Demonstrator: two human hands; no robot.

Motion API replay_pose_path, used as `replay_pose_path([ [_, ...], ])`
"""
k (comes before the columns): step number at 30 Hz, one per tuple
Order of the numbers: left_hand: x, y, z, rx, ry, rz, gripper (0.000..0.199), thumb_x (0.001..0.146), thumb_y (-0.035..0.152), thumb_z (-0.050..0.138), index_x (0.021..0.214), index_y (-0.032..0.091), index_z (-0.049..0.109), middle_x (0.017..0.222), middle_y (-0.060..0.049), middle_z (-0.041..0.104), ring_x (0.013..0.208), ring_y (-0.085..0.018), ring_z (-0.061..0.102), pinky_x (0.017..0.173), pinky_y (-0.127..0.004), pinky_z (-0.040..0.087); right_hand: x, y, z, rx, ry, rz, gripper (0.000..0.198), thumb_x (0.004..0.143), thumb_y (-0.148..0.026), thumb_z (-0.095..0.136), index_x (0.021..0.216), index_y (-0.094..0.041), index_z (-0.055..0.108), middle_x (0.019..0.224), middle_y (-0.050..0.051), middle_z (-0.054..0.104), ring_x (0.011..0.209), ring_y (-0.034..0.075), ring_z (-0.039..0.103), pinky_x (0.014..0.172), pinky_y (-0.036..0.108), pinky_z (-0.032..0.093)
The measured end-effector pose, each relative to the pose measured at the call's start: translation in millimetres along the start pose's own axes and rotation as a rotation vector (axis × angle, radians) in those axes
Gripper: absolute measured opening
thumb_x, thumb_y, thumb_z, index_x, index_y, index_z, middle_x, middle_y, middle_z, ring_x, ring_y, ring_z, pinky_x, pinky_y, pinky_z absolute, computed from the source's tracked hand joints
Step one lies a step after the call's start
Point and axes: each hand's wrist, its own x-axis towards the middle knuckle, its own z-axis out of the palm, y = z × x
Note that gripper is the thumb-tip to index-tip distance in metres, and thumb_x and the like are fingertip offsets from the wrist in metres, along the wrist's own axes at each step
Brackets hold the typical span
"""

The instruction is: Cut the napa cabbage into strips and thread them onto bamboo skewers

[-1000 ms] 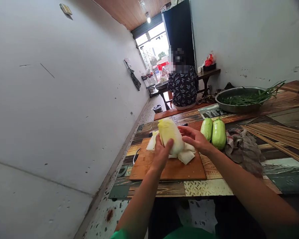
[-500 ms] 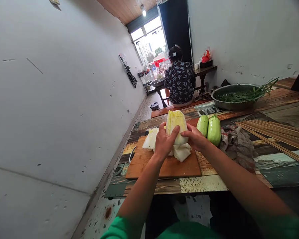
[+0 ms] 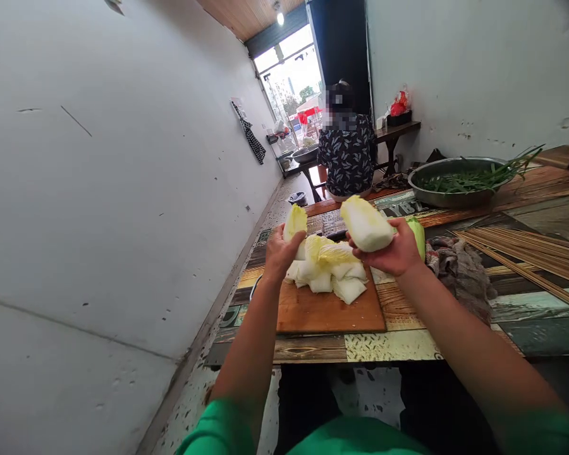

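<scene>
The left hand (image 3: 279, 253) is closed on a leaf (image 3: 294, 221) above the board (image 3: 332, 318); the right hand (image 3: 399, 254) clasps the cabbage (image 3: 366, 225) near its right side.

Yellow-and-white cabbage (image 3: 367, 226), brown cutting board (image 3: 332, 316), green sleeve (image 3: 218, 431), dark shirt (image 3: 347, 158) with pale leaf print

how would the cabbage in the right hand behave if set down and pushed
The cabbage would probably rock or roll, given its rounded sides. It seems fairly stiff, not sagging in the right hand. Its thin-looking yellow edges may tear.
</scene>
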Motion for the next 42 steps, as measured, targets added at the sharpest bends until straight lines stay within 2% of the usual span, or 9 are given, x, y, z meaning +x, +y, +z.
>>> replay_pose_path([
  [7,7.9,-6.4,35.4,0.590,-0.243,0.018,0.081,0.091,0.063,0.051,0.153,0.012,0.039,0.162,-0.022,0.032,0.153,-0.038,0.024,0.122,-0.061,0.015,-4.2,-6.8,-1.1,0.023,0.027,-0.125,0.055,0.069,-0.050,0.064,0.117,-0.023,0.062,0.100,0.008,0.074,0.089,0.026,0.068,0.066,0.038,0.060],
  [11,-9.1,13.0,29.5,0.159,-0.035,0.143,0.077,0.093,0.059,0.052,0.149,0.007,0.043,0.152,-0.024,0.047,0.146,-0.037,0.038,0.121,-0.055,0.024,-1.2,14.9,8.2,-0.180,0.083,-0.262,0.051,0.068,-0.053,0.078,0.110,-0.027,0.064,0.100,0.003,0.074,0.097,0.026,0.069,0.074,0.038,0.060],
  [14,-26.3,28.5,31.4,-0.438,-0.352,0.100,0.072,0.088,0.059,0.062,0.142,0.013,0.052,0.122,-0.017,0.069,0.114,-0.031,0.066,0.099,-0.044,0.052,0.7,31.2,14.2,-0.350,0.095,-0.383,0.057,0.060,-0.047,0.087,0.107,-0.025,0.065,0.104,0.004,0.075,0.102,0.027,0.069,0.087,0.040,0.059],
  [17,-35.1,32.8,43.0,-0.797,-0.505,0.010,0.058,0.082,0.052,0.074,0.129,0.020,0.060,0.107,-0.009,0.073,0.097,-0.024,0.071,0.083,-0.034,0.059,0.1,38.8,16.6,-0.457,0.075,-0.450,0.062,0.057,-0.042,0.090,0.111,-0.025,0.064,0.108,0.003,0.075,0.102,0.026,0.070,0.091,0.039,0.058],
  [22,-31.4,29.0,44.1,-0.945,-0.333,-0.245,0.023,0.094,0.030,0.060,0.110,0.014,0.063,0.108,-0.010,0.073,0.096,-0.022,0.070,0.081,-0.037,0.062,1.3,34.5,14.0,-0.360,0.071,-0.334,0.051,0.069,-0.051,0.081,0.110,-0.025,0.065,0.107,0.005,0.076,0.110,0.029,0.068,0.090,0.042,0.059],
  [28,-37.5,32.0,38.0,-1.025,-0.482,-0.207,0.040,0.078,0.019,0.075,0.116,0.016,0.065,0.123,-0.012,0.070,0.106,-0.026,0.068,0.087,-0.046,0.062,7.8,33.2,10.0,-0.391,0.071,-0.331,0.050,0.075,-0.057,0.070,0.112,-0.023,0.066,0.115,0.007,0.074,0.119,0.031,0.063,0.100,0.046,0.055],
  [32,-40.4,29.3,51.2,-1.021,-0.320,-0.150,0.041,0.080,0.024,0.072,0.119,0.015,0.064,0.118,-0.012,0.072,0.103,-0.027,0.069,0.087,-0.048,0.061,8.3,36.1,4.5,-0.696,0.190,-0.477,0.068,0.075,-0.068,0.066,0.126,-0.024,0.058,0.124,0.010,0.068,0.113,0.031,0.065,0.097,0.048,0.055],
  [37,-38.8,29.4,60.6,-0.508,-0.004,0.188,0.036,0.084,0.011,0.058,0.117,0.021,0.070,0.121,-0.007,0.073,0.116,-0.025,0.066,0.108,-0.043,0.050,4.5,42.1,0.3,-1.171,0.378,-0.719,0.092,0.057,-0.058,0.084,0.136,-0.024,0.051,0.136,0.014,0.059,0.121,0.034,0.059,0.100,0.051,0.051],
  [42,-39.6,29.7,59.0,-0.159,0.102,0.353,0.047,0.082,0.004,0.055,0.125,0.021,0.068,0.128,-0.006,0.071,0.120,-0.023,0.065,0.110,-0.037,0.048,6.4,42.3,0.8,-1.091,0.364,-0.636,0.082,0.052,-0.050,0.086,0.125,-0.024,0.059,0.122,0.010,0.066,0.112,0.032,0.062,0.096,0.050,0.053],
])
